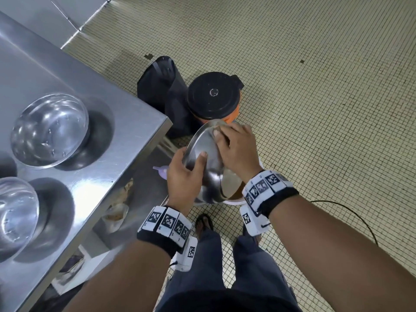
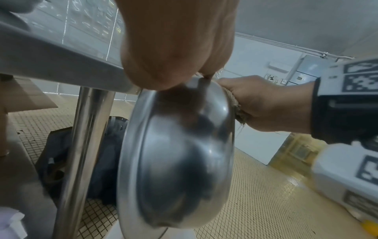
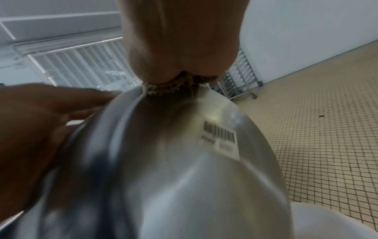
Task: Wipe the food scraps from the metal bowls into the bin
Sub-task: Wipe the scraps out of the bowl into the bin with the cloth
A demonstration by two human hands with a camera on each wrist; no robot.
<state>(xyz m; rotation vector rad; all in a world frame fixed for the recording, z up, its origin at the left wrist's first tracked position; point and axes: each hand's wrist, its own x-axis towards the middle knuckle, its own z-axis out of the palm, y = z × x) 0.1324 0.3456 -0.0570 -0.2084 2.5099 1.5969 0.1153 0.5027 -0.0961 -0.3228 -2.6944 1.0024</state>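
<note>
Clearly mid-wipe, judging by the grip. Gripping the bowl (image 1: 199,143) with the left hand (image 1: 185,179), thumb pressed flat on the outer wall and the other fingers hooked over the rim, mostly hidden on the far side. Tipped steeply on edge, mouth turned away to the right and down. Bunching a frayed brown cloth (image 2: 235,111) in the right hand (image 1: 236,149), fingers closed tight on it and pressed against the bowl's upper rim. Cannot tell from the blurred wrist views how much scrap is left inside.

Held directly over the white bin (image 1: 234,202) on the floor, just ahead of the feet, with brown slop showing inside it. Well placed, then, for anything loosened to drop straight in.

Next, probably: drag the cloth down from the top edge toward the low lip, keeping the tilt and the left-hand clamp firm so as not to let the slick metal twist. Worth keeping the low lip inside the bin's rim to avoid spilling on the tiles.

Further left, on the bench (image 1: 78,86), two more bowls (image 1: 49,129) (image 1: 15,212) standing mouth up, wet-looking; cannot say whether already wiped or waiting.

Beyond the bin, a black-lidded tub (image 1: 213,95) and a black bag (image 1: 162,86) on the floor, not part of this step.
</note>
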